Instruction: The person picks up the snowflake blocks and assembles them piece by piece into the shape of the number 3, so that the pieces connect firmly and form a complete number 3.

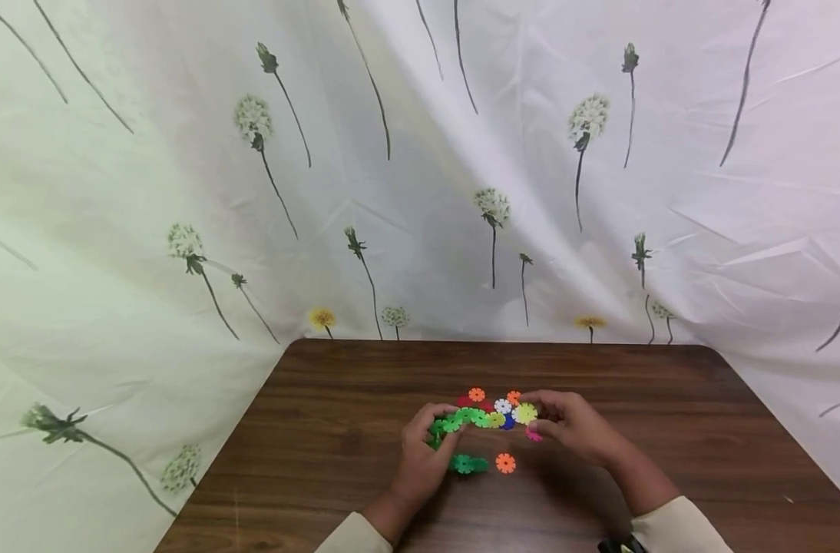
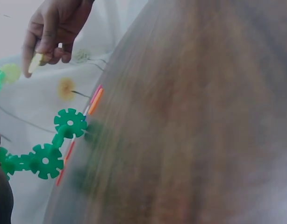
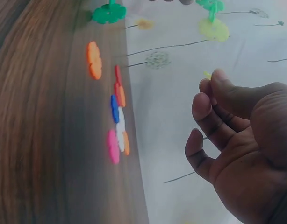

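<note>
My left hand (image 1: 420, 457) grips a chain of interlocked green notched discs (image 1: 468, 415), with a yellow disc (image 1: 495, 420) at its right end. More green discs (image 2: 45, 161) of the chain hang below this hand, low over the table. To the right, my right hand (image 1: 579, 430) pinches a single yellow notched disc (image 1: 526, 413) between thumb and fingertips. In the right wrist view only a sliver of that disc (image 3: 207, 74) shows past the fingertips. A gap separates it from the chain's yellow disc (image 3: 214, 30).
Loose notched discs lie flat on the brown wooden table (image 1: 323, 461): orange (image 1: 477, 394), white (image 1: 503, 405), blue (image 1: 508, 422), pink (image 1: 534, 435) and red (image 1: 485, 405). Nearer the front lies another orange disc (image 1: 506, 463). A white flower-printed cloth (image 1: 420, 192) hangs behind the table.
</note>
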Demonstrator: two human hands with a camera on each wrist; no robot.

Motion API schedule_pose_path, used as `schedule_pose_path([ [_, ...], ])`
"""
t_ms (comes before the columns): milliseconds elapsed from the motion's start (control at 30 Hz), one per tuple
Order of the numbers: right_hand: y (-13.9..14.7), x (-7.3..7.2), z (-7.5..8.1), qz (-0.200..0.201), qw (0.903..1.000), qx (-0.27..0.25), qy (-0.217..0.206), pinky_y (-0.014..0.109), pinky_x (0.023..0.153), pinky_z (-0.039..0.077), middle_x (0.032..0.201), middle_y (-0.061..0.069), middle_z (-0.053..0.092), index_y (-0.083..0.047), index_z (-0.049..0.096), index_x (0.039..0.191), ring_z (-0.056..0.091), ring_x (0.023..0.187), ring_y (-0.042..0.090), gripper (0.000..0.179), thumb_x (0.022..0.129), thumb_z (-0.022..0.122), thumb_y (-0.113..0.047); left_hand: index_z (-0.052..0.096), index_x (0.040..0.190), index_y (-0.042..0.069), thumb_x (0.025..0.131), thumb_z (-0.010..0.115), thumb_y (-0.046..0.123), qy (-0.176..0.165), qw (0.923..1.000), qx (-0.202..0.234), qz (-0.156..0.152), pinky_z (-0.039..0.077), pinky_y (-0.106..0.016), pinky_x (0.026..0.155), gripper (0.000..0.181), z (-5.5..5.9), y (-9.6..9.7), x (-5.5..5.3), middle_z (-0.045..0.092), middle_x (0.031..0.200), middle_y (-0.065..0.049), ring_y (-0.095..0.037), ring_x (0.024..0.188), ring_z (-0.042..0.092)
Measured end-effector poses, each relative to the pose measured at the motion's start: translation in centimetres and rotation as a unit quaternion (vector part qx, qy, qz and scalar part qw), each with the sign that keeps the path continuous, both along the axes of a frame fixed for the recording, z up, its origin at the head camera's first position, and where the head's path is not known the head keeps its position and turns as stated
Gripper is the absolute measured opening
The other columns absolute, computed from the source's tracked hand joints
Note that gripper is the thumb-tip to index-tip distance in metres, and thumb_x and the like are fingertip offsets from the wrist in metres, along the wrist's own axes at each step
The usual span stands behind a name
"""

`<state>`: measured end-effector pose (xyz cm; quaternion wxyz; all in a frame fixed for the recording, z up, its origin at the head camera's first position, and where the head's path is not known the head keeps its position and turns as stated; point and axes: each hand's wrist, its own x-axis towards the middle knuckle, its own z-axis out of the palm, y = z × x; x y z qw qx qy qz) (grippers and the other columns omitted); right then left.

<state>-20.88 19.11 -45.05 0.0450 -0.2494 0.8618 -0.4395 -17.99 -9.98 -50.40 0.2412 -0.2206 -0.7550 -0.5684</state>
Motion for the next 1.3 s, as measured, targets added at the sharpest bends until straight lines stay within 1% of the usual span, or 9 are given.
schedule_pose_path([
  [200,-0.8,0.2,0.8,-0.003,0.9999,-0.013,0.002,0.025,0.066,0.053,0.098,0.007,0.073,-0.009,0.068,0.145,0.061,0.081,0.015,0.038,0.107,0.07,-0.011,0.074,0.116,0.015,0.096,0.081,-0.001,0.045,0.9988,-0.02,0.007,0.064,-0.027,0.085,0.027,0.1,0.0,-0.3,0.073,0.108,0.001,-0.008,0.1,0.071],
  [300,-1.0,0.2,1.1,-0.011,0.9997,-0.022,0.001,0.025,0.064,0.052,0.097,0.01,0.074,-0.008,0.066,0.147,0.064,0.08,0.018,0.039,0.107,0.069,-0.01,0.075,0.116,0.016,0.094,0.082,-0.003,0.039,0.9988,-0.028,0.006,0.064,-0.027,0.085,0.029,0.1,0.1,-0.2,0.072,0.108,0.002,-0.007,0.1,0.07],
  [433,-1.5,0.3,1.5,-0.011,0.9993,-0.03,0.02,0.026,0.067,0.055,0.092,0.011,0.071,-0.007,0.063,0.15,0.066,0.082,0.019,0.042,0.108,0.066,-0.009,0.075,0.115,0.017,0.094,0.082,-0.004,0.035,0.9988,-0.032,0.013,0.063,-0.026,0.085,0.031,0.0,0.2,-0.1,0.071,0.107,0.004,-0.006,0.099,0.069],
  [600,-2.6,0.2,2.4,0.006,0.999,-0.037,0.025,0.027,0.068,0.055,0.09,0.008,0.068,-0.007,0.061,0.152,0.063,0.079,0.014,0.043,0.109,0.065,-0.011,0.076,0.115,0.014,0.091,0.082,-0.009,0.084,0.995,-0.045,0.03,0.063,-0.027,0.081,0.034,-0.2,0.0,-0.1,0.072,0.106,0.002,-0.008,0.097,0.071],
  [667,-3.1,0.2,2.9,0.014,0.999,-0.039,0.019,0.028,0.066,0.056,0.092,0.006,0.07,-0.006,0.06,0.152,0.063,0.078,0.013,0.042,0.11,0.065,-0.011,0.076,0.115,0.014,0.091,0.082,-0.009,0.096,0.9937,-0.049,0.032,0.063,-0.027,0.081,0.033,-0.1,0.0,-0.1,0.072,0.106,0.001,-0.009,0.096,0.071],
  [767,-3.7,0.1,3.8,0.025,0.999,-0.036,0.012,0.029,0.065,0.057,0.096,0.006,0.073,-0.008,0.061,0.151,0.065,0.079,0.014,0.041,0.111,0.063,-0.012,0.076,0.115,0.014,0.091,0.082,-0.009,0.097,0.9937,-0.046,0.033,0.063,-0.026,0.081,0.033,0.0,0.0,-0.1,0.073,0.105,0.001,-0.01,0.096,0.071],
  [967,-4.8,-0.1,5.1,0.043,0.9977,-0.034,0.04,0.031,0.076,0.061,0.105,0.005,0.074,-0.012,0.062,0.148,0.068,0.089,0.021,0.036,0.112,0.06,-0.012,0.076,0.113,0.011,0.092,0.082,-0.007,0.104,0.9933,-0.037,0.033,0.064,-0.026,0.081,0.028,0.0,0.2,-0.2,0.073,0.105,-0.001,-0.013,0.095,0.073],
  [1133,-5.6,0.0,5.3,0.051,0.9968,-0.014,0.059,0.033,0.082,0.061,0.126,0.01,0.073,-0.012,0.064,0.144,0.067,0.098,0.017,0.032,0.112,0.062,-0.013,0.075,0.114,0.012,0.094,0.082,-0.003,0.102,0.9941,-0.027,0.026,0.064,-0.026,0.083,0.025,0.0,0.3,-0.2,0.074,0.106,-0.001,-0.015,0.096,0.074],
  [1300,-5.9,0.2,5.0,0.056,0.9964,-0.002,0.063,0.029,0.085,0.057,0.129,0.007,0.072,-0.012,0.068,0.137,0.065,0.103,0.016,0.027,0.109,0.067,-0.015,0.075,0.114,0.011,0.092,0.082,-0.007,0.125,0.9919,-0.017,0.015,0.063,-0.025,0.083,0.029,-0.2,0.3,-0.3,0.075,0.106,-0.004,-0.017,0.095,0.075],
])
